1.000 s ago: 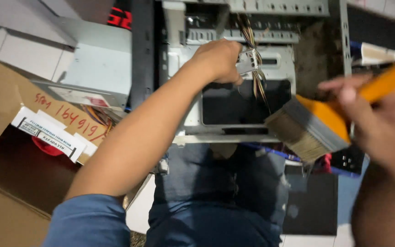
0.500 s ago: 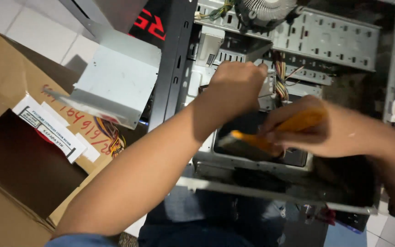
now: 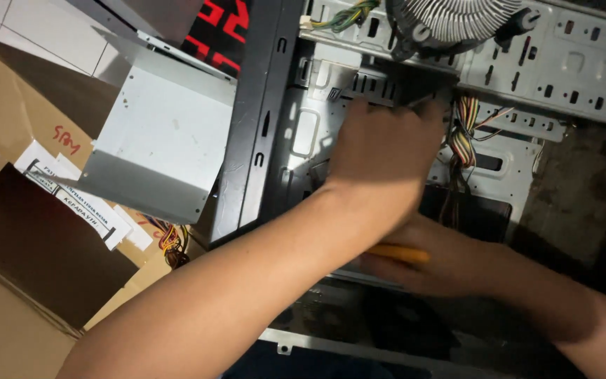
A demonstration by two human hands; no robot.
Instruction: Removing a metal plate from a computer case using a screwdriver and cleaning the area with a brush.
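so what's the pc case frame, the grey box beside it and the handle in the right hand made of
Case frame: looks like bare sheet steel, matt grey with punched slots. Grey box: folded sheet metal, dull galvanised sheen, crisp bent edges. Handle in the right hand: likely orange plastic, smooth, though mostly hidden under the left hand.

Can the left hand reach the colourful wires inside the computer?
Probably yes. The left hand is already inside the open computer case, right beside the colourful wires, and nothing seems to lie between them.
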